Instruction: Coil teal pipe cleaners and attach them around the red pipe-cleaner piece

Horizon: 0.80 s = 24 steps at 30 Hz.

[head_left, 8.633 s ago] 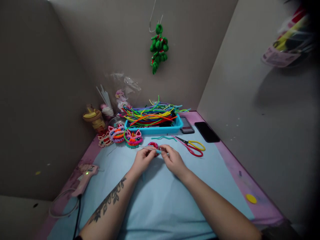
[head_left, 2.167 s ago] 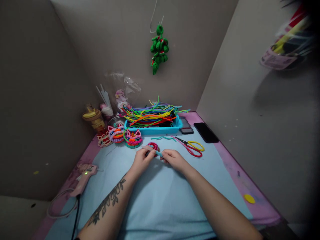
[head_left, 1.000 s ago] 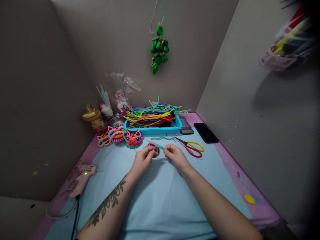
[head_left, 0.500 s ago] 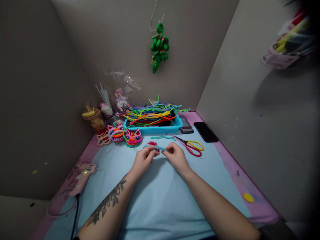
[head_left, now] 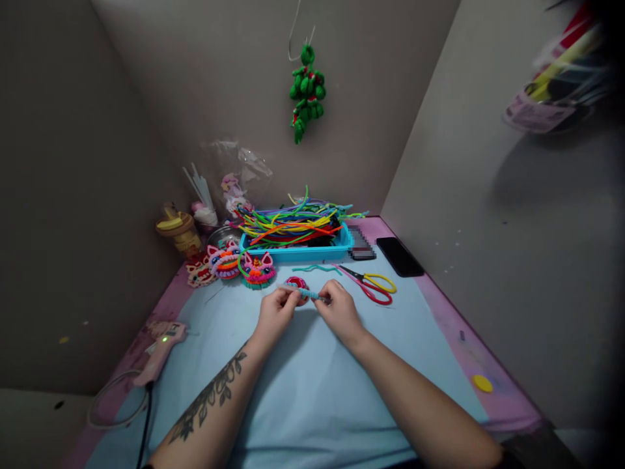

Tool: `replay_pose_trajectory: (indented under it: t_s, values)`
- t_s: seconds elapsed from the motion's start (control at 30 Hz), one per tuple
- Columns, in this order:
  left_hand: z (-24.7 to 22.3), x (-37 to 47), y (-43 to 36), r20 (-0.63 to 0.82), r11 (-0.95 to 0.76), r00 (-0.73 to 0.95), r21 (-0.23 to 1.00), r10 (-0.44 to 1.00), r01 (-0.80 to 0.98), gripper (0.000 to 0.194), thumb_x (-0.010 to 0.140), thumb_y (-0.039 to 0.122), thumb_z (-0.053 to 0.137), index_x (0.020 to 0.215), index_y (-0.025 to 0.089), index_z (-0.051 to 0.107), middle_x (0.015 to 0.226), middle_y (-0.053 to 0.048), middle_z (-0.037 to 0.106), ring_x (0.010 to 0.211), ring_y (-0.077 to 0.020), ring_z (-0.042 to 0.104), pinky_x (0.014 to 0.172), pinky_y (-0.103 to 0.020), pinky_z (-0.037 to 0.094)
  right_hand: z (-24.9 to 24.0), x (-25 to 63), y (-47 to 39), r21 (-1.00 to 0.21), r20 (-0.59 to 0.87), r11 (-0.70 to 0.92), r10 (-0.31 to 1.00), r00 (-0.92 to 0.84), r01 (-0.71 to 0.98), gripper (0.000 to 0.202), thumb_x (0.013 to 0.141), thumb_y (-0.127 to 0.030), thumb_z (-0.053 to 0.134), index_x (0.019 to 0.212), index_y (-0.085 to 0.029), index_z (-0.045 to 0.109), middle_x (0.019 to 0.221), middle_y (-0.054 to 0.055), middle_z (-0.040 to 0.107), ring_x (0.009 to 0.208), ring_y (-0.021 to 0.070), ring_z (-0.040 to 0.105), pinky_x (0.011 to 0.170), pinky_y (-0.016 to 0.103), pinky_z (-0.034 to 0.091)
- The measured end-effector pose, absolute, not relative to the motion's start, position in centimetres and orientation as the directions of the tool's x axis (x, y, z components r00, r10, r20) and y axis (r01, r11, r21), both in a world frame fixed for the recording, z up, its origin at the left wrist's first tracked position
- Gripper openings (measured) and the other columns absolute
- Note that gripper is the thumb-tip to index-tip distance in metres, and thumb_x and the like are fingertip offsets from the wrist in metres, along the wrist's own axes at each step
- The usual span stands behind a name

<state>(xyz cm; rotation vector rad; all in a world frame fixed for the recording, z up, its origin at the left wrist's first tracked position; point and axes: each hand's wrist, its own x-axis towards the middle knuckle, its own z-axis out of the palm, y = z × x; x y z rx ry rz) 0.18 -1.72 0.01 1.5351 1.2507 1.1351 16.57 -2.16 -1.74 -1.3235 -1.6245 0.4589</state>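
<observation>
A light blue coiled strip (head_left: 308,294) stretches between my two hands above the cloth. My left hand (head_left: 278,309) pinches its left end, with thumb and fingers together. At its right end my right hand (head_left: 338,307) is closed, fingertips pressed together. Just behind the strip lies a round pink and red piece (head_left: 297,283), partly covered by it. Scissors with red and yellow handles (head_left: 371,284) rest right of my right hand. A teal wire (head_left: 317,268) lies behind the hands.
A blue tray (head_left: 297,254) heaped with coloured fuzzy wires stands at the back. Decorated faces (head_left: 258,270) sit to its left. A phone (head_left: 399,256) lies back right, a pink glue gun (head_left: 161,355) at left. A green ornament (head_left: 307,91) hangs on the wall.
The camera view has shifted slightly. Both hands have moved a little, the strip now slopes down to the right, and more of the round pink piece shows.
</observation>
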Motion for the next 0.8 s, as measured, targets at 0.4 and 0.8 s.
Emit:
replay_pose_trajectory:
  t_s: [0.4, 0.8]
  values:
    - [1.19, -0.05, -1.67, 0.192, -0.185, -0.003, 0.949, 0.981, 0.256, 0.028, 0.080, 0.037, 0.055, 0.063, 0.015, 0.062, 0.058, 0.000, 0.064, 0.054, -0.0123, 0.055, 0.055, -0.022, 0.043, -1.47, 16.45, -2.29, -0.797, 0.372, 0.376, 0.922, -0.108, 0.473, 0.017, 0.074, -0.021, 0.060, 0.090, -0.021, 0.055, 0.083, 0.002, 0.058, 0.073, 0.0165, 0.054, 0.067, 0.028, 0.043]
    - [0.44, -0.21, -1.67, 0.235, -0.227, 0.000, 0.938, 0.972, 0.263, 0.027, 0.081, 0.035, 0.056, 0.064, 0.016, 0.065, 0.062, -0.002, 0.066, 0.058, -0.0134, 0.058, 0.058, -0.023, 0.045, -1.90, 17.15, -2.37, -0.666, 0.439, 0.479, 0.871, -0.219, 0.571, 0.021, 0.087, -0.021, 0.047, 0.094, -0.022, 0.067, 0.086, 0.007, 0.068, 0.082, 0.0210, 0.060, 0.078, 0.034, 0.045]
